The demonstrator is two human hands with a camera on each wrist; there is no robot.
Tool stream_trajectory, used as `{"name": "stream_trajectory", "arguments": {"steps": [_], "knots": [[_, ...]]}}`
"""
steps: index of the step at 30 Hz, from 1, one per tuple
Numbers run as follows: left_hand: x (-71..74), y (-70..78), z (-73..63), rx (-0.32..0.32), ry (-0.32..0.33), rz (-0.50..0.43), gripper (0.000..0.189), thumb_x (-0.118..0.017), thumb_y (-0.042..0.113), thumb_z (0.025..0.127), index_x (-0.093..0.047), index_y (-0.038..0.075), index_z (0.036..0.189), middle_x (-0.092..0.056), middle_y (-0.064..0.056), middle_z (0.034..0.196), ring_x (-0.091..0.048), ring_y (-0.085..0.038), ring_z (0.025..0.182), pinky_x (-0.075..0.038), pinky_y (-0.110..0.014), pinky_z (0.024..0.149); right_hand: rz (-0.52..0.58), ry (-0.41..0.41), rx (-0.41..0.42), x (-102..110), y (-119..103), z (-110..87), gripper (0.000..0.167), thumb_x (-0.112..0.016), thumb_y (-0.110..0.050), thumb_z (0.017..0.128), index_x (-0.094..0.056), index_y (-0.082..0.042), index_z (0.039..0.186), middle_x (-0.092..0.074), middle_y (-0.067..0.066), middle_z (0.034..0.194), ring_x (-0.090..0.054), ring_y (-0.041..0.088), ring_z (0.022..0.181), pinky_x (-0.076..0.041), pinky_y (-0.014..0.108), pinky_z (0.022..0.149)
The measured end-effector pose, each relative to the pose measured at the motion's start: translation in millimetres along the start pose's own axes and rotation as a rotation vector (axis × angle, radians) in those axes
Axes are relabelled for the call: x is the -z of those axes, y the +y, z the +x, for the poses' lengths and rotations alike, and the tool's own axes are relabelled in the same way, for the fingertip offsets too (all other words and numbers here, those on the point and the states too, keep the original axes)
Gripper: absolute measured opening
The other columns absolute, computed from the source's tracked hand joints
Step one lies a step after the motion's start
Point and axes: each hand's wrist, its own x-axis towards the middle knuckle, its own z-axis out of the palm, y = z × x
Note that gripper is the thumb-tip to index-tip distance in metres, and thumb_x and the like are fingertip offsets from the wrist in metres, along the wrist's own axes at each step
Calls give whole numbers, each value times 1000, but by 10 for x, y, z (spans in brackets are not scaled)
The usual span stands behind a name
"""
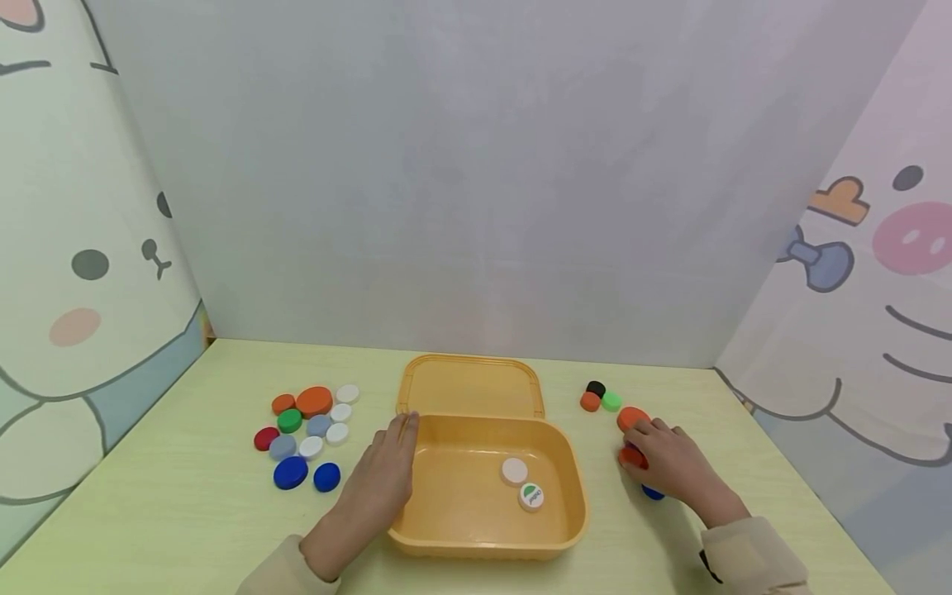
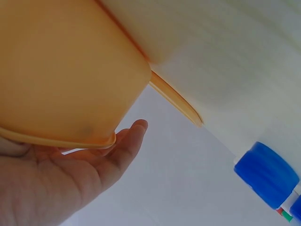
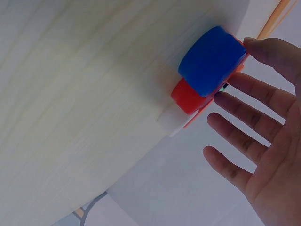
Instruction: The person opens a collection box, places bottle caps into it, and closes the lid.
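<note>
My left hand (image 1: 379, 475) rests along the left rim of the yellow-orange plastic box (image 1: 461, 529), its fingers extended over the edge. Inside that box lie a plain white bottle cap (image 1: 514, 472) and a white cap with a green print (image 1: 531, 497). On the right, my right hand (image 1: 673, 463) reaches over a small group of caps, its thumb and fingertips right at a red cap (image 1: 633, 458). A blue cap (image 3: 212, 61) shows partly beneath this hand. An orange cap (image 1: 632, 419) lies just beyond the fingers, which are spread in the right wrist view.
Several caps in mixed colours, among them a large blue cap (image 1: 290, 473), a green cap (image 1: 289, 421) and a large orange cap (image 1: 315, 402), lie left of the box. Its lid (image 1: 468, 384) lies behind it. A black cap (image 1: 596, 387) and a light-green cap (image 1: 611, 401) sit farther back right.
</note>
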Motion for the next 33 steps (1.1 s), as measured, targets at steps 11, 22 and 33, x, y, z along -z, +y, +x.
{"name": "stream_trajectory", "arguments": {"steps": [11, 22, 33], "knots": [[-7, 2, 6, 5, -7, 1, 58, -59, 5, 86, -33, 1, 138, -40, -19, 136, -50, -31, 110, -47, -42, 91, -4, -33, 20, 19, 9, -34, 30, -80, -22, 65, -63, -14, 89, -57, 0, 90, -47, 18, 78, -38, 32, 58], [-6, 1, -4, -8, 10, 13, 59, -60, 6, 86, -34, 0, 138, -41, -19, 135, -51, -31, 109, -48, -41, 90, -12, -6, 40, 13, 15, -30, 30, -80, -22, 65, -62, -14, 88, -56, -2, 86, -46, 17, 75, -37, 30, 57], [-13, -5, -1, -7, 14, 12, 58, -60, 6, 86, -35, 0, 137, -41, -19, 135, -51, -31, 108, -48, -41, 89, -12, 45, 49, 80, -48, 24, 29, -78, -22, 65, -61, -13, 87, -55, -4, 82, -43, 14, 72, -33, 27, 56]]}}
